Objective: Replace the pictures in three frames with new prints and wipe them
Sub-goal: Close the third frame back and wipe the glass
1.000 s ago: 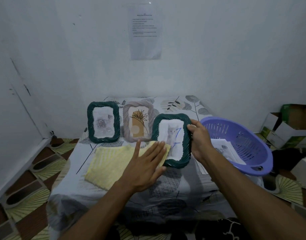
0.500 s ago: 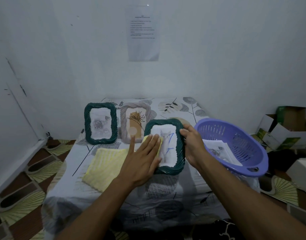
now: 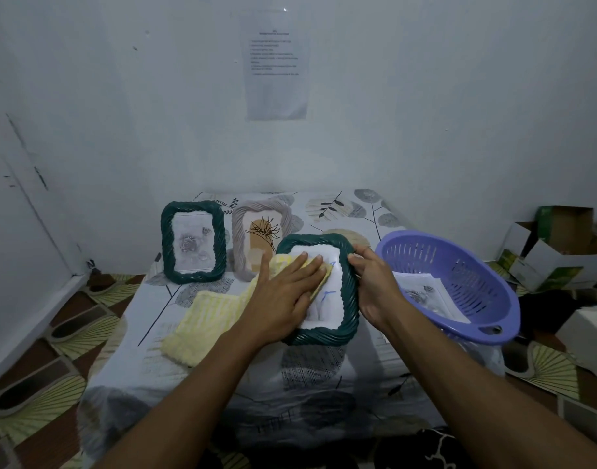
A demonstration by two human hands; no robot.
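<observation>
L hand (image 3: pixel 287 292) lies flat, fingers straight, pressing yellow ribbed cloth (image 3: pixel 202 323) onto the glass of the dark green twisted-rim picture frame (image 3: pixel 324 336). R hand (image 3: pixel 374 289) grips that frame's right rim, fingers curled round it. The frame sits mid leaf-patterned tabletop (image 3: pixel 324 384), tilted. Second green frame (image 3: pixel 193 242) & beige frame (image 3: pixel 243 238) stand upright behind-left. Purple slotted basket (image 3: pixel 459 265) w/ paper prints (image 3: pixel 422 296) is just beside R hand. The framed print is mostly hidden by the cloth.

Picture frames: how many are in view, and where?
3. A dark green frame stands back left, a beige frame beside it; the right hand grips a second green frame while the left hand presses a yellow cloth on it.
</observation>
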